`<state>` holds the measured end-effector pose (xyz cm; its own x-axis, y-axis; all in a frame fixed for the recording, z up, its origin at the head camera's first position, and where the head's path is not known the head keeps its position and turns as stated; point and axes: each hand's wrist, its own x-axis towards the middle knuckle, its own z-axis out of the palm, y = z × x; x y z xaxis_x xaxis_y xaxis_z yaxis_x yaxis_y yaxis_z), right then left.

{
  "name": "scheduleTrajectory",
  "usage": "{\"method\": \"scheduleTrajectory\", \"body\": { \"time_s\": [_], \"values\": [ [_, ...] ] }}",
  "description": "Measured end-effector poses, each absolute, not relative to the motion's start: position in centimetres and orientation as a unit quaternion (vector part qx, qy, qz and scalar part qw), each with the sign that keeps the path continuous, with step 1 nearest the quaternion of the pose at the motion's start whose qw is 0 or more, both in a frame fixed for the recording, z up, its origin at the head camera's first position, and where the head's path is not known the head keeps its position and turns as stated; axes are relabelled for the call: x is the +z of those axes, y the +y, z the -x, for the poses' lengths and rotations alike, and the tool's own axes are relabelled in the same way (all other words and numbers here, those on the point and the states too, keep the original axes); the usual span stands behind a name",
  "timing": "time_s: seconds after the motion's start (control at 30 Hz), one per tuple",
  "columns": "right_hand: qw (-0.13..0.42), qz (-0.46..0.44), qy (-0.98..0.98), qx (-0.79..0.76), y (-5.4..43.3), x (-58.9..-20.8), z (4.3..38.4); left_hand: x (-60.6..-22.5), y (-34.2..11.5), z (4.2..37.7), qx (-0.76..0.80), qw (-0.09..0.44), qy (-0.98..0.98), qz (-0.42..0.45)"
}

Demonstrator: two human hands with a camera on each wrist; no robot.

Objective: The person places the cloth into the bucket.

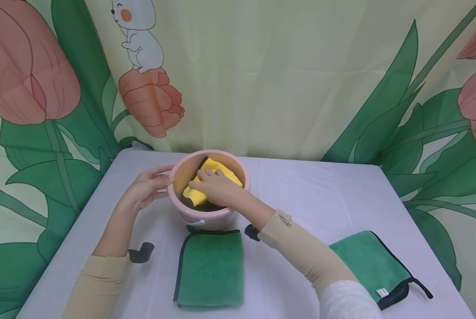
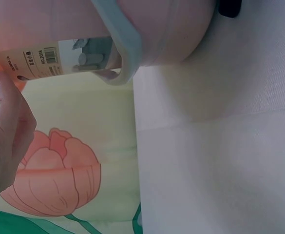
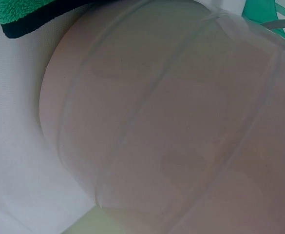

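Note:
A pink bucket stands on the table, and its outer wall with a printed label shows in the left wrist view. My left hand touches the bucket's left rim from outside, fingers fairly straight. Inside the bucket, my right hand grips a yellow cloth with dark edging, fingers bent down onto it. The cloth is crumpled near rim height, and part of it is hidden under the hand. In the right wrist view the bucket's wall fills most of the picture, the hand itself out of sight.
A folded green cloth with dark edging lies just in front of the bucket. Another green cloth with a loop and tag lies at the right, partly behind the right sleeve. A printed curtain hangs behind the white-covered table.

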<state>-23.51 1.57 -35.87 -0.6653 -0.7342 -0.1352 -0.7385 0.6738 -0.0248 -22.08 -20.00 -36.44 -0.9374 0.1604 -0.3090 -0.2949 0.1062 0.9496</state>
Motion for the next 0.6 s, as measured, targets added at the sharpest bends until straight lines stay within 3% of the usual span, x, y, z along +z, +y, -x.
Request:
{"method": "scheduleTrajectory", "body": {
  "time_s": [0.6],
  "values": [
    [0.095, 0.419, 0.897, 0.099, 1.53, -36.34, 23.47, -36.51, -19.93, 22.13, 0.667, 0.168, 0.724, 0.052]
  ]
}}
